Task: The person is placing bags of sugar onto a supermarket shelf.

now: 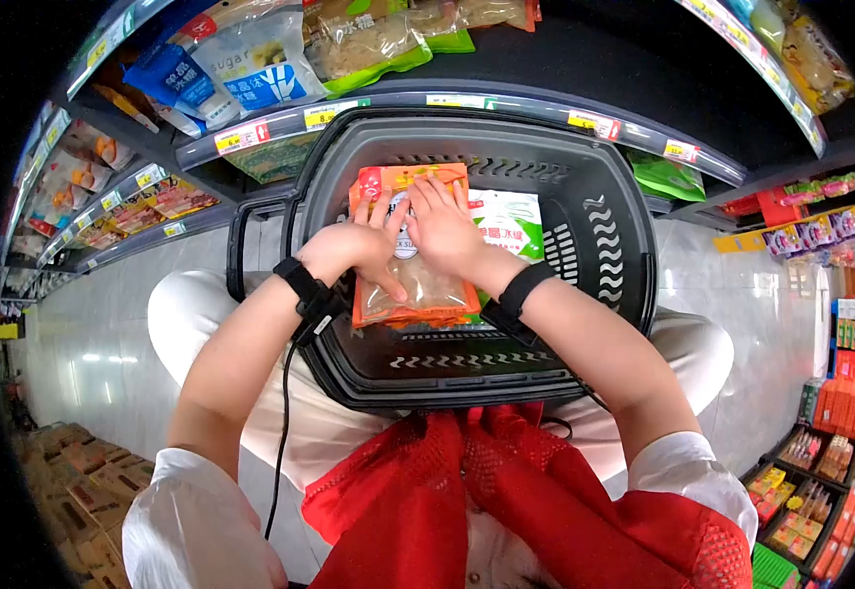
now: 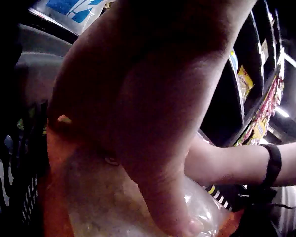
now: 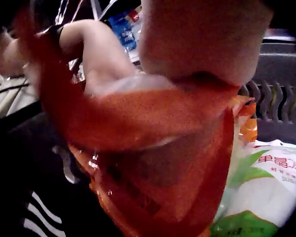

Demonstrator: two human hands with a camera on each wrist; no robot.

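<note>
On my feed, the person's left hand (image 1: 364, 245) and right hand (image 1: 449, 228) lie side by side, pressing on an orange-edged clear plastic bag (image 1: 427, 287) with pale contents. Each grip is spread flat, fingers extended and curled round nothing. The bag lies in the left part of a black plastic basket with slotted walls (image 1: 585, 187). Just beside it, to the right, I see a white-and-green plastic bag with red characters (image 1: 508, 224). The basket sits between legs in pale trousers (image 1: 683, 365). Beyond its far rim, a dark shelf (image 1: 526, 74) carries a clear-and-blue sugar bag (image 1: 261, 59).
</note>
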